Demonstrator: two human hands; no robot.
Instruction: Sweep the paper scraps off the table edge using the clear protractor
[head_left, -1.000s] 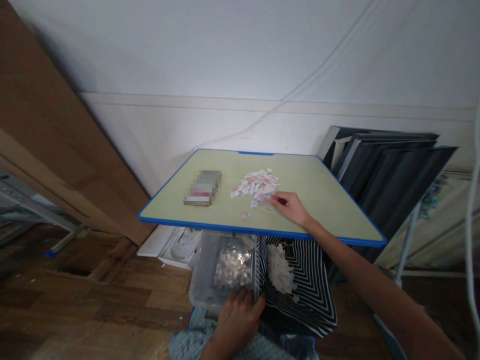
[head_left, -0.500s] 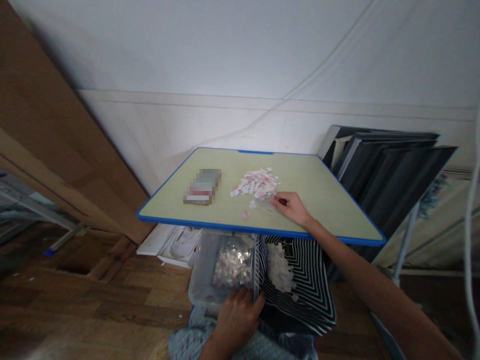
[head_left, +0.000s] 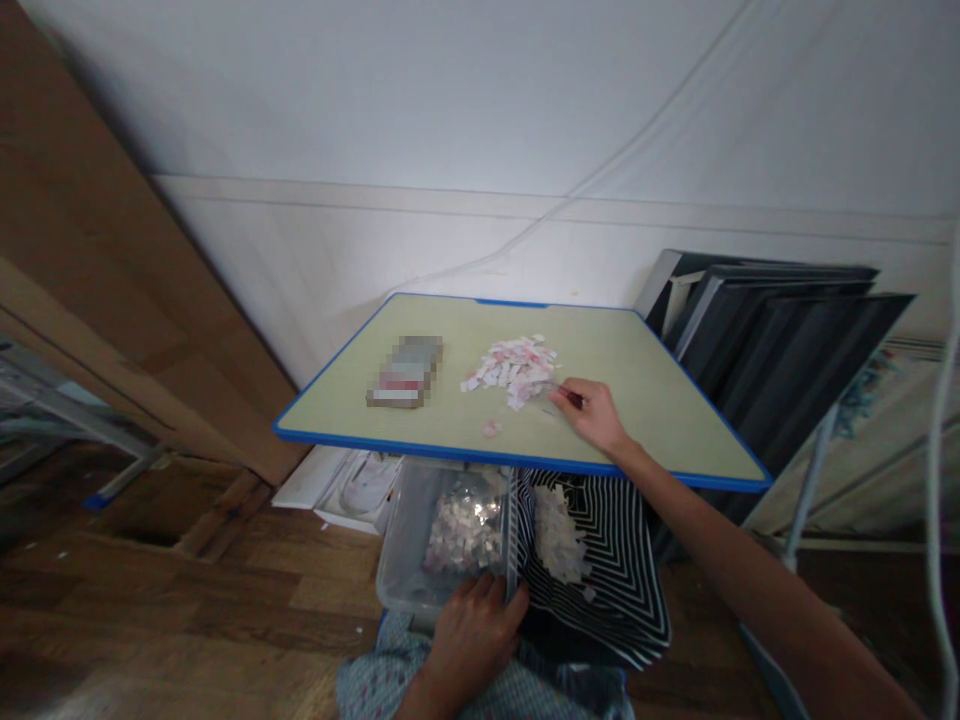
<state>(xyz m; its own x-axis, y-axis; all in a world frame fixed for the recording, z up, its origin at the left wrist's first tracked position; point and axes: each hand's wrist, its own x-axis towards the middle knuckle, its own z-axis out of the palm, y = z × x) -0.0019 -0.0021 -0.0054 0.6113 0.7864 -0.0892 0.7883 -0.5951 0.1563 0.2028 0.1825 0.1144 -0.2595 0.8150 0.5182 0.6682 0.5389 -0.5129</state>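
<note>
My right hand [head_left: 592, 412] is closed round a small tool with a dark red handle [head_left: 573, 396]. Its thin, pale tip reaches the near right edge of a pile of small white and pink pieces [head_left: 514, 362] on the table; its exact kind is unclear. One pinkish piece [head_left: 491, 429] lies apart, nearer the front edge. Below the table, my left hand [head_left: 478, 625] is curled over the near rim of a clear plastic bin [head_left: 405, 560]. Shiny, pale small pieces [head_left: 465, 525] fill part of the bin.
The pale green table [head_left: 637, 400] has a blue edge. A pixelated block [head_left: 406, 372] lies on its left. Pale pieces [head_left: 559, 535] sit on black-and-white striped cloth [head_left: 630, 570] beside the bin. Dark panels [head_left: 780, 350] lean right; a wooden board [head_left: 135, 250] leans left.
My right hand has shifted slightly right with the tool, and loose pieces by its tip have moved up against the pile. My left hand stays on the bin.
</note>
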